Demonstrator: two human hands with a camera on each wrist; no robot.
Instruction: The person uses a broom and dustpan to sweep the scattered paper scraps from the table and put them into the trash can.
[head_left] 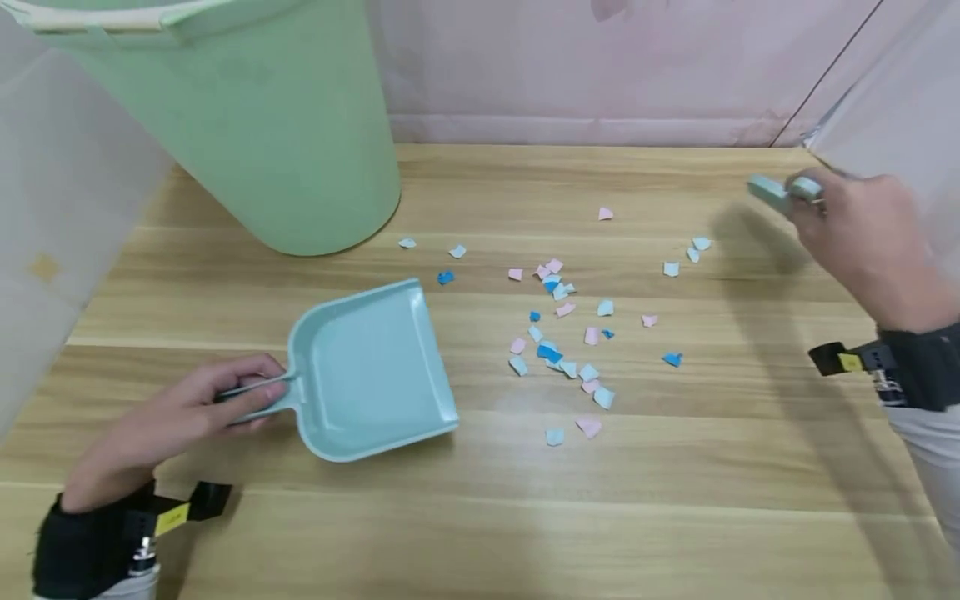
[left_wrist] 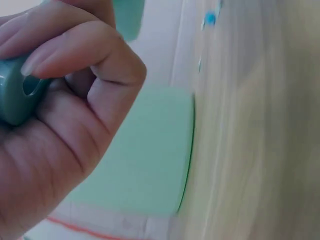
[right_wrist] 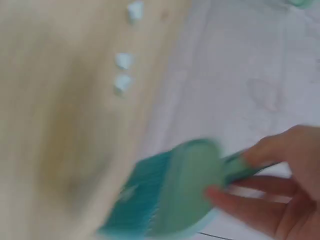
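Paper scraps lie scattered on the wooden table, between both hands; left hand grips the dustpan, mouth facing them; right hand holds the brush beyond, farther right.

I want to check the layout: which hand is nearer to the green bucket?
The left hand. It grips the dustpan handle just below the green bucket. The right hand holds the brush far across the table.
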